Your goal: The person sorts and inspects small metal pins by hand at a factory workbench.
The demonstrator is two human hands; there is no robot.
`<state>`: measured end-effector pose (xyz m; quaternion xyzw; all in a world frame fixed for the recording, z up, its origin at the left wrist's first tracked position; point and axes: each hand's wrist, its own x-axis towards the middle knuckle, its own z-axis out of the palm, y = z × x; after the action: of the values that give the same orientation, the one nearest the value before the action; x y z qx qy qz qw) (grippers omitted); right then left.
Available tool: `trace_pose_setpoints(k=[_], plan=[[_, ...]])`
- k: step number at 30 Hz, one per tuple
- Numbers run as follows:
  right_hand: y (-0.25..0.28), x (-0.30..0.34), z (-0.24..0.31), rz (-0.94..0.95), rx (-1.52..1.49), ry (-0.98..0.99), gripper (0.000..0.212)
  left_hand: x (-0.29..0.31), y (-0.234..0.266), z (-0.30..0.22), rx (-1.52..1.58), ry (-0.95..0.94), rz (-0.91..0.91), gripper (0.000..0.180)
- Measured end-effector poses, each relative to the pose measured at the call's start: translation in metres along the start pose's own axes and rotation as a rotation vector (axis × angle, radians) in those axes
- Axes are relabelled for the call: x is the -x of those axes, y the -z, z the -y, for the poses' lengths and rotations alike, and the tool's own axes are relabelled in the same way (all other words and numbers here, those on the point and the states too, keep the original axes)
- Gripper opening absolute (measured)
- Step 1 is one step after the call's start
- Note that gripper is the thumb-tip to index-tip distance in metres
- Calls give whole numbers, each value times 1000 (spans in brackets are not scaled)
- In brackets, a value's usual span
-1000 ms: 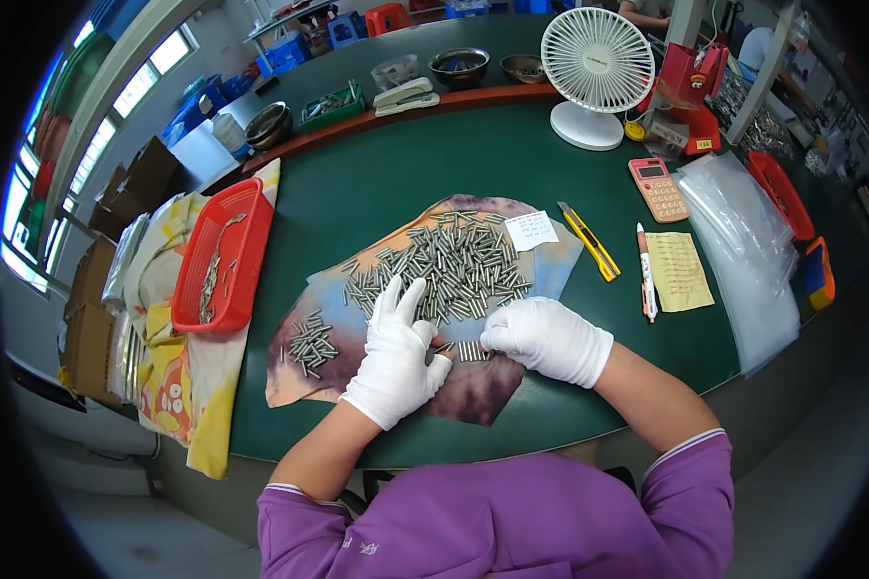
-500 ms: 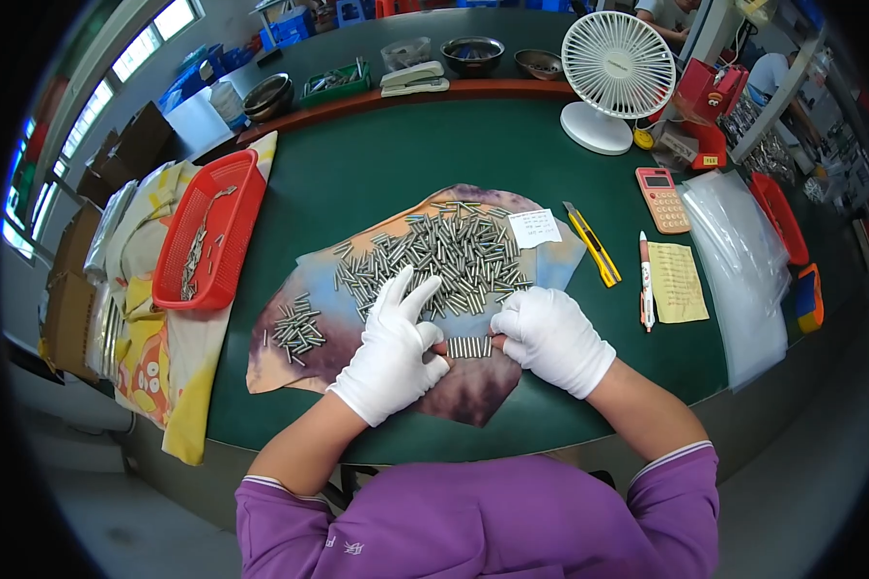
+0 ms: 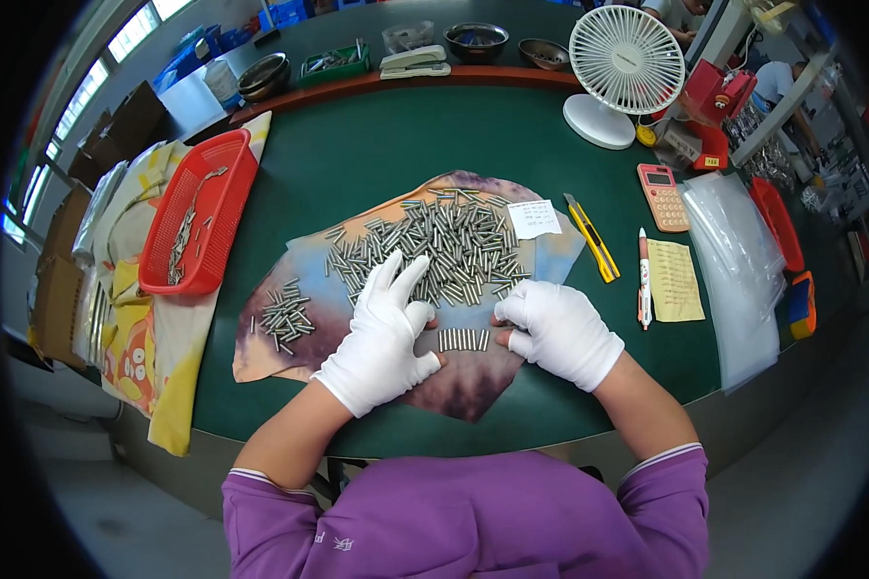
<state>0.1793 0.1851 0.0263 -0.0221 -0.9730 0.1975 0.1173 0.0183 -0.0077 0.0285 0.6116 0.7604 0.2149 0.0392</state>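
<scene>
A short row of metal pins (image 3: 463, 340) stands side by side on the tie-dyed cloth (image 3: 454, 394) in front of me. My left hand (image 3: 381, 338), in a white glove with bare thumb and fingertip, is open just left of the row, its other fingers stretched up toward the pile. On the row's right, my right hand (image 3: 562, 333), gloved alike, has curled fingers, with thumb and forefinger tips apart and nothing between them. Beyond both hands lies a large heap of the same pins (image 3: 434, 241). A smaller pile of pins (image 3: 285, 317) sits to the left.
A red basket (image 3: 232, 207) holds some metal pieces at left. Right of the cloth are a paper slip (image 3: 534, 219), a yellow cutter (image 3: 594, 241), a pen (image 3: 644, 280), a yellow note (image 3: 676, 280), a calculator (image 3: 663, 198) and plastic bags (image 3: 734, 270). A white fan (image 3: 599, 121) stands behind.
Both hands have drawn away from the ends of the pin row, leaving it standing free between them. The whole view has shifted slightly.
</scene>
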Motion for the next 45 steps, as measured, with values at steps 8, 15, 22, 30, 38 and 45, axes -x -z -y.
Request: trace_pose_setpoints(k=[8, 15, 22, 30, 38, 45], plan=[[16, 4, -3, 140, -75, -95, 22, 0, 0, -1, 43, -62, 37, 45], [3, -2, 5, 33, -74, 22, 13, -1, -4, 2, 58, -61, -37, 28], [-7, -5, 6, -5, -18, 68, 16, -1, -3, 1, 62, -60, -36, 25], [-11, -7, 6, -54, -39, 169, 12, -2, -6, 10, -18, -54, -173, 14], [-5, -13, 10, 23, -25, 269, 12, -1, 2, 10, -29, -45, -129, 11], [-14, -21, 15, 7, -75, 371, 45, -1, 8, 17, -29, -22, -90, 10]])
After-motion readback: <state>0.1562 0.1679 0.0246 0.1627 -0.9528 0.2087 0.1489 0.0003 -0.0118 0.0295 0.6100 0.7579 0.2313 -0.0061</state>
